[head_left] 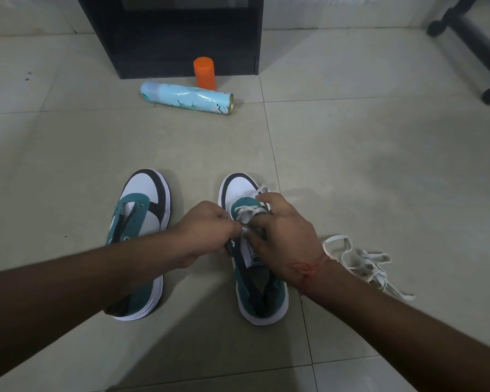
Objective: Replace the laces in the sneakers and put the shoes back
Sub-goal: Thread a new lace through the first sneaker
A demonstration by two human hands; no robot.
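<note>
Two teal, white and black sneakers stand side by side on the tiled floor, toes pointing away from me. The left sneaker point(142, 219) has bare eyelets and no lace. The right sneaker point(255, 281) carries a white lace point(249, 212) threaded through its front eyelets. My left hand point(207, 230) and my right hand point(280, 233) meet over that shoe's tongue, both pinching the white lace. A red thread is tied round my right wrist. Loose white laces point(362, 261) lie in a heap on the floor to the right of the shoe.
A pale blue spray can point(187, 98) lies on its side further ahead, with an orange cap point(204, 72) standing behind it. A black cabinet point(176, 35) stands at the back. A black chair base point(475, 43) is at the upper right.
</note>
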